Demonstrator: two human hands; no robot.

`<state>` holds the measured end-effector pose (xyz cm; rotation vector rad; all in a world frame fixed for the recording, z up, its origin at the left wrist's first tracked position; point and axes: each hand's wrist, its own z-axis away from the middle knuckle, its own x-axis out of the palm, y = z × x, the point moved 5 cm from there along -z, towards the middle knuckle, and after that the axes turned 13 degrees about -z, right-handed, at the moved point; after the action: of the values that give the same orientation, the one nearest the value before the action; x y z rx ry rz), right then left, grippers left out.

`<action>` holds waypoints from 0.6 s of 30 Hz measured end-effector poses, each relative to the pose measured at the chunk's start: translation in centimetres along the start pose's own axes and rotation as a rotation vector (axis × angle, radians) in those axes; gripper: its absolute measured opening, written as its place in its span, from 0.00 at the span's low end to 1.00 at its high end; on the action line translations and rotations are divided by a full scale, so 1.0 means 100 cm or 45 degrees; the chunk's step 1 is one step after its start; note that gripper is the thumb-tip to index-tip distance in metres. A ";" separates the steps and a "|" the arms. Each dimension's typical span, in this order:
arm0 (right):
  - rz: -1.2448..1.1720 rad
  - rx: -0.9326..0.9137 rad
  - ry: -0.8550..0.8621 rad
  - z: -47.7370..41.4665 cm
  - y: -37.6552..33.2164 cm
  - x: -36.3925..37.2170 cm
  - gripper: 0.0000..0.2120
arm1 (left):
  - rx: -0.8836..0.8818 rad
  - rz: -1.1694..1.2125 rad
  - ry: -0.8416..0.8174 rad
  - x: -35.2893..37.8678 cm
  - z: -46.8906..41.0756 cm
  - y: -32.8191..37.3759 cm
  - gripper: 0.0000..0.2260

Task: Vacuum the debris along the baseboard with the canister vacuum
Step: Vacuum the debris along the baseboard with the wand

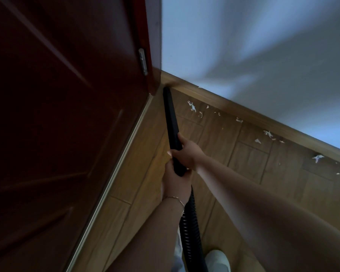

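Note:
A long black vacuum nozzle slants across the wood floor, and its tip touches the corner where the baseboard meets the door frame. My right hand grips the nozzle near its lower end. Just below it, my left hand grips the end where the ribbed black hose joins. White scraps of debris lie scattered on the floor along the baseboard, trailing off to the right edge. The canister itself is out of view.
A dark red door fills the left side, with a pale threshold strip along its foot. A white wall rises above the baseboard. My light shoe stands on the wood floor at the bottom.

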<state>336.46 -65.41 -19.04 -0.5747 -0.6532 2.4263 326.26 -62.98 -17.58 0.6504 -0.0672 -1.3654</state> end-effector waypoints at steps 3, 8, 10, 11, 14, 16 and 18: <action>-0.015 0.015 -0.004 0.002 0.004 0.000 0.37 | -0.010 -0.008 0.012 0.003 0.003 -0.001 0.18; -0.060 0.055 0.005 0.014 0.019 -0.004 0.37 | -0.011 -0.037 0.019 0.011 0.017 -0.004 0.17; -0.087 0.069 0.018 0.018 0.025 -0.007 0.37 | -0.012 -0.038 0.025 0.015 0.021 -0.005 0.17; -0.093 0.069 0.024 0.020 0.028 -0.009 0.38 | -0.005 -0.045 0.025 0.018 0.022 -0.006 0.17; -0.117 0.071 0.041 0.026 0.039 -0.014 0.38 | 0.019 -0.073 0.023 0.025 0.029 -0.008 0.18; -0.166 0.081 0.057 0.031 0.047 -0.017 0.38 | 0.038 -0.100 0.013 0.029 0.034 -0.010 0.21; -0.201 0.095 0.083 0.035 0.055 -0.023 0.38 | 0.050 -0.105 -0.021 0.034 0.038 -0.011 0.23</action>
<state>334.15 -71.93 -18.82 -0.5480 -0.5571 2.2653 324.55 -67.64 -16.03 0.6808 -0.0812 -1.4519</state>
